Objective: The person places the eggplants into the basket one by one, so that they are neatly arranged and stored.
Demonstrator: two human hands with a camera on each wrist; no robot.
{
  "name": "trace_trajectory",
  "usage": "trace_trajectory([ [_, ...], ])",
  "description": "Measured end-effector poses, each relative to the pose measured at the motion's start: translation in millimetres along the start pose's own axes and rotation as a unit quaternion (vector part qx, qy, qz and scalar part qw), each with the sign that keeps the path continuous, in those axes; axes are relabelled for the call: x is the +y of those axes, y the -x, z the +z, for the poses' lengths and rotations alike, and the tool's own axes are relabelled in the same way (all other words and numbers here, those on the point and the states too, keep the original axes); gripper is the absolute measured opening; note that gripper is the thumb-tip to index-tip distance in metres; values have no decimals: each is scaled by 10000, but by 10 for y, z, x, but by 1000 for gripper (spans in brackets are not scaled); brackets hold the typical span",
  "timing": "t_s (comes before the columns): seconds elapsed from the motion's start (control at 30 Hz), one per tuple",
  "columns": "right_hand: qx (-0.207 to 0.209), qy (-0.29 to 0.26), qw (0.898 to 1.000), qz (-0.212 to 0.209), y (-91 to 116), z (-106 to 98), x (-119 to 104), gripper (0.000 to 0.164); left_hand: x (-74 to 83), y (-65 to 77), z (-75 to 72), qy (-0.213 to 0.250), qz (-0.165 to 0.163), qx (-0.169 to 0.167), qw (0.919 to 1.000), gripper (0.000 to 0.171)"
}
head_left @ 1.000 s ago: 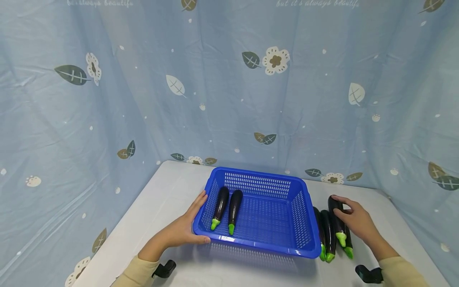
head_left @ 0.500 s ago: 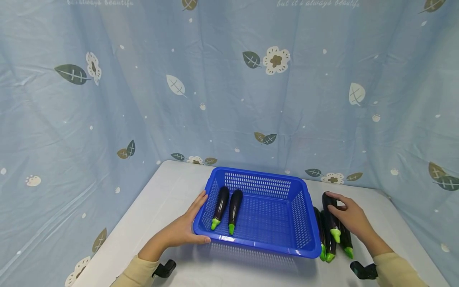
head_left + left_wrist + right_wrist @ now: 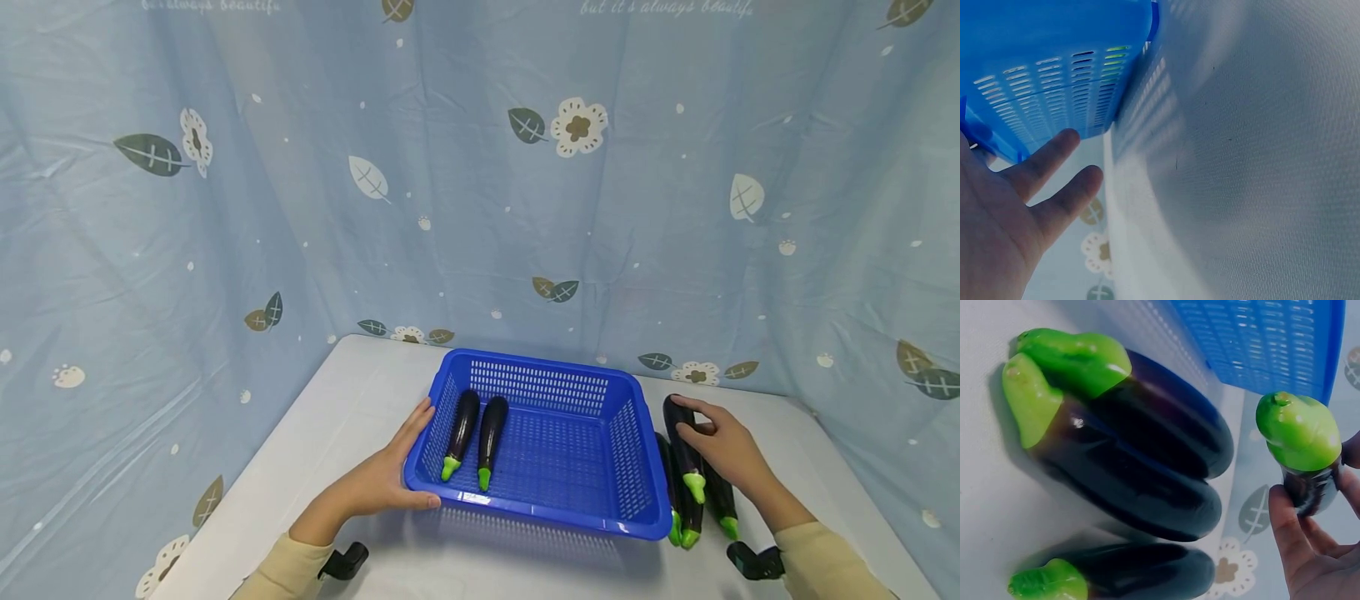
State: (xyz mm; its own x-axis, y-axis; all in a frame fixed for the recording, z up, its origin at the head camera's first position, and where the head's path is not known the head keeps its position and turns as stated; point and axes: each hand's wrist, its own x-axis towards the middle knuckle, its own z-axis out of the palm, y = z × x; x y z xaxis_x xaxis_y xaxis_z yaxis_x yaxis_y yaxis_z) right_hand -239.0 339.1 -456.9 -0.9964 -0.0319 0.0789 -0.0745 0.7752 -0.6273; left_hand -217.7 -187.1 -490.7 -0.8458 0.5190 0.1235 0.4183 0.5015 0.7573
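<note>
With our right hand (image 3: 726, 450) we are pinching a purple-black, green-capped eggplant (image 3: 684, 450) beside a blue perforated plastic basket (image 3: 540, 514); our straight-fingered left hand (image 3: 384, 479) is touching the basket, which is partly hiding another eggplant (image 3: 672, 490).

On the bench (image 3: 356, 433), a basket (image 3: 555, 450) is standing, a curtain (image 3: 465, 208) hanging behind the far edge. Two eggplants (image 3: 491, 437) are lying inside, toward its left wall. Three loose eggplants (image 3: 722, 500) are lying between the basket and the bench's right edge, the right hand (image 3: 731, 450) holding another eggplant (image 3: 687, 460) above them.
</note>
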Motion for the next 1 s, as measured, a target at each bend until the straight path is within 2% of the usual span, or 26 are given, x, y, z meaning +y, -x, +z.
trace_trajectory([
  [0.6,127,181,9997,-116,-41,-73,-256,55,7,-6,-5,-48,124,38,9999,127],
  [1.0,167,-19,9997,-163,-99,-28,-378,55,4,-7,-3,-25,26,-1,10000,127],
])
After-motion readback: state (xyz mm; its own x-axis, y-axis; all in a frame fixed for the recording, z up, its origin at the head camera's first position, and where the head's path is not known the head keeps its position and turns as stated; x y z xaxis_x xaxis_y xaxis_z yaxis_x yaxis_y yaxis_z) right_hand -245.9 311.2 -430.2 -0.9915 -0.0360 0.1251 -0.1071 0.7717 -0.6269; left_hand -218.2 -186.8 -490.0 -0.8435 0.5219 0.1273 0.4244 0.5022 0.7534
